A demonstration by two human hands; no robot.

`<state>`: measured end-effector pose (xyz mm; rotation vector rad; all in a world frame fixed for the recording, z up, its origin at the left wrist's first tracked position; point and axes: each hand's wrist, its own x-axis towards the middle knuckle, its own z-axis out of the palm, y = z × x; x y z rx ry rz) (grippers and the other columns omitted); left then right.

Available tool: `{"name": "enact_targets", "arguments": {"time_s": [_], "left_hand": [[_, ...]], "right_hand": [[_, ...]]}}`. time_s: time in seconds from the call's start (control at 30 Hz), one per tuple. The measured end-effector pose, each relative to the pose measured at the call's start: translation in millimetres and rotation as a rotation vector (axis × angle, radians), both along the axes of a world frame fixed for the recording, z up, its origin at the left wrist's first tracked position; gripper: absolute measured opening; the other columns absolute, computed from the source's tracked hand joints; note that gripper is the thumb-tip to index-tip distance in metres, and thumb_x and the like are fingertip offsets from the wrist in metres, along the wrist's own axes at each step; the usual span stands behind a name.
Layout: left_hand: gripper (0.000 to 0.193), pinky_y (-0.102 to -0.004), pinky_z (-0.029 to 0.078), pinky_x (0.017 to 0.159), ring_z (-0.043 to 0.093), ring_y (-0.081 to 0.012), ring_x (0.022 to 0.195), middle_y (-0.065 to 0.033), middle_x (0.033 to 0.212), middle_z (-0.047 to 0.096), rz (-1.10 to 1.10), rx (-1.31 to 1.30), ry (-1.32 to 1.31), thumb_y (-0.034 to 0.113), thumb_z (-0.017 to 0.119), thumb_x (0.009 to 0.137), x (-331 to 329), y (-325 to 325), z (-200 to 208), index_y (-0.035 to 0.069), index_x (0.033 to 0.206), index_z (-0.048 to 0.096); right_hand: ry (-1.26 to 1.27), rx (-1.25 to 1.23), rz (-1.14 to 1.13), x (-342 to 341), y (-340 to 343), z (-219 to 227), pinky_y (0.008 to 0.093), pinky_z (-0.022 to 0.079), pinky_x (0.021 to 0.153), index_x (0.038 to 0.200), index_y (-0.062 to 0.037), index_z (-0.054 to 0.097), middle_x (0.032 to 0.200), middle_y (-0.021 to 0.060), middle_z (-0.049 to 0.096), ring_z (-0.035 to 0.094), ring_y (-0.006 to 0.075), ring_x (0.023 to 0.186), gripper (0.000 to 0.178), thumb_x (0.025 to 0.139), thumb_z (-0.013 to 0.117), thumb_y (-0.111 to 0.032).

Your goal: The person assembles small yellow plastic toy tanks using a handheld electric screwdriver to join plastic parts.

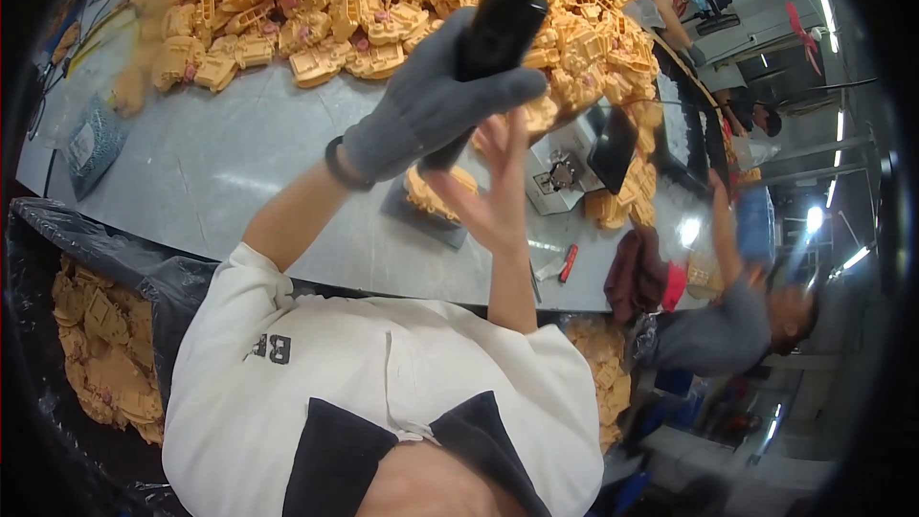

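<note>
My left hand (412,110), in a grey knit glove, grips a black electric screwdriver (500,27) that slants from upper right to lower left. Its cord end rises out at the top of the head view. Bare and slightly blurred, my right hand (490,201) has its fingers and thumb spread beside the tool's lower end. Whether it touches the tool I cannot tell. Below both hands, an orange plastic part (442,199) sits on a dark grey block (421,220) on the metal table (239,168). My right hand partly hides that part.
A big heap of orange parts (325,10) covers the table's far side. Right of my hands stands a metal fixture (557,174), with a red-handled tool (569,263) and maroon cloth (637,270) nearer. A bag of small pieces (93,148) lies left. Co-workers (713,325) are at right.
</note>
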<state>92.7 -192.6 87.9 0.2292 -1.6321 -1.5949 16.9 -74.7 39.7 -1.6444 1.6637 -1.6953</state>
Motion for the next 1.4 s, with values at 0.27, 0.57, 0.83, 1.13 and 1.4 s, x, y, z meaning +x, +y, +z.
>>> {"name": "enact_targets", "arguments": {"time_s": [0.27, 0.57, 0.83, 1.13, 1.4], "left_hand": [[0.051, -0.0387, 0.031, 0.106, 0.043, -0.0224, 0.124, -0.0123, 0.133, 0.047, 0.252, -0.275, 0.337, 0.038, 0.03, 0.099, 58, -76, -23, 0.003, 0.135, 0.037], [0.047, -0.034, 0.037, 0.102, 0.048, -0.0238, 0.118, -0.0137, 0.128, 0.049, 0.395, -0.005, -0.5, 0.03, 0.052, 0.093, 96, -6, -175, 0.003, 0.131, 0.041], [0.046, -0.0359, 0.038, 0.101, 0.049, -0.0269, 0.118, -0.0131, 0.128, 0.05, 0.525, -0.164, -0.689, 0.027, 0.056, 0.091, 113, -13, -180, 0.006, 0.129, 0.044], [0.046, -0.0367, 0.037, 0.102, 0.048, -0.0267, 0.119, -0.014, 0.128, 0.05, 0.523, -0.204, -0.737, 0.027, 0.055, 0.091, 107, -12, -176, 0.005, 0.13, 0.044], [0.044, -0.0307, 0.042, 0.091, 0.058, -0.0215, 0.1, -0.0141, 0.109, 0.059, -0.243, 0.147, -0.366, 0.027, 0.049, 0.09, 76, 16, -112, -0.003, 0.121, 0.05]], "right_hand": [[-0.775, -0.043, 0.163, -26, 19, -21, 0.0379, 0.05, 0.072, 0.142, -0.0075, 0.022, 0.079, 0.0088, 0.055, 0.057, 0.0208, 0.07, 0.069, 0.083, 0.056, -0.015], [-1.097, -0.219, 0.495, -38, 24, -17, 0.0494, 0.048, 0.082, 0.146, -0.0216, 0.011, 0.102, 0.0114, 0.053, 0.054, 0.0228, 0.082, 0.071, 0.091, 0.048, -0.048], [-1.419, -0.398, 0.807, -49, 26, -35, 0.0456, 0.043, 0.088, 0.147, -0.0226, 0.009, 0.119, 0.0045, 0.045, 0.05, 0.0175, 0.092, 0.076, 0.089, 0.056, -0.042], [-1.458, -0.404, 0.731, -55, 25, -40, 0.0433, 0.041, 0.088, 0.146, -0.0111, 0.012, 0.121, 0.0026, 0.043, 0.049, 0.016, 0.093, 0.085, 0.085, 0.062, -0.044], [-1.295, -0.27, 0.273, -45, 25, -31, 0.0449, 0.04, 0.09, 0.14, -0.0024, 0.025, 0.132, 0.0093, 0.037, 0.049, 0.0226, 0.104, 0.092, 0.077, 0.062, -0.059]]}}
